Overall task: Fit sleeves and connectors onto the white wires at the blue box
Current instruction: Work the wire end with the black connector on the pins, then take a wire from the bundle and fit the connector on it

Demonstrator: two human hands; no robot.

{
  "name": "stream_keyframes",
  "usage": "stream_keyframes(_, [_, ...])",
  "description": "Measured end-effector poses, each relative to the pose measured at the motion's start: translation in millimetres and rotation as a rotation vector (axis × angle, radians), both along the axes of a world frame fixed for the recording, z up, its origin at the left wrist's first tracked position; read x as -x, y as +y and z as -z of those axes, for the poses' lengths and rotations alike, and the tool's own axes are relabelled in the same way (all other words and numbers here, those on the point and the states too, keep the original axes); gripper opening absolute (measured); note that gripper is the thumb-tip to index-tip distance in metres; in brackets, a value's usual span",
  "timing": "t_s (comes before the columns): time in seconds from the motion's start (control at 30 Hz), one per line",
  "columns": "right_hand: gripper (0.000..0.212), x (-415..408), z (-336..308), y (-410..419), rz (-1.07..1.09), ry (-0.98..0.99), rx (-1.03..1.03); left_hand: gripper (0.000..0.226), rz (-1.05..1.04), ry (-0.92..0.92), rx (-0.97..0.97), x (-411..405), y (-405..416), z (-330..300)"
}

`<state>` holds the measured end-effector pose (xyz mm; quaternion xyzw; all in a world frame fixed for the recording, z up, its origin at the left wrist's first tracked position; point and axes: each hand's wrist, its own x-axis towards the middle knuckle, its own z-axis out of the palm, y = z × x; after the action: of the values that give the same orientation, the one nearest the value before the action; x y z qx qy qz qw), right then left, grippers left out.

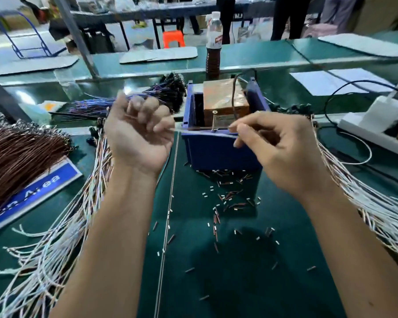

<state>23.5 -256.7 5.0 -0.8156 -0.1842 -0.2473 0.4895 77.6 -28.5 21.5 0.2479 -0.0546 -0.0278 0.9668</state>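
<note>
The blue box (218, 150) stands at the middle of the green table, with a brown block (223, 99) inside and a screw at its front rim. A thin white wire (200, 130) is stretched along that rim between my hands. My left hand (138, 131), palm up with curled fingers, pinches the wire's left end beside the box. My right hand (278, 145) pinches the other end at the box's right front corner. Small white and brown sleeves (228, 198) lie scattered on the table in front of the box.
Bundles of white wires lie at the left (55, 237) and the right (377, 203). A brown wire bundle (16, 157) and a blue sign (32, 191) sit far left, dark wires (147, 97) behind my left hand. A bottle (213, 42) stands behind the box, a white power strip (377, 129) at right.
</note>
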Motion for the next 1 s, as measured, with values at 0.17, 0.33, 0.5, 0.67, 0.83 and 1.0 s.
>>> stream_keyframes(0.17, [0.007, -1.5, 29.9, -13.1, 0.019, 0.007, 0.11, 0.039, 0.04, -0.085, -0.442, 13.8, -2.3, 41.8])
stream_keyframes(0.33, [0.035, 3.3, 46.2, -0.5, -0.121, 0.118, 0.262, 0.042, 0.098, -0.197, -0.257, 18.3, 6.0, 46.0])
stream_keyframes(0.5, [0.037, 6.3, 61.7, 16.6, -0.212, 0.222, 0.297, 0.044, 0.148, -0.191, -0.013, 19.8, 2.7, 50.6])
stream_keyframes(0.67, [0.036, 11.7, 61.1, 15.6, -0.261, 0.209, 0.078, 0.047, 0.109, -0.146, -0.047, 19.4, -1.7, 53.3])
stream_keyframes(0.83, [0.052, 14.1, 62.5, 16.5, -0.381, 0.24, 0.151, 0.042, 0.066, -0.086, 0.088, 16.0, 1.6, 58.4])
stream_keyframes(1.0, [0.025, 12.0, 67.0, 20.9, -0.298, 0.185, 0.106, 0.035, 0.007, 0.031, 0.173, 11.8, 0.0, 63.3])
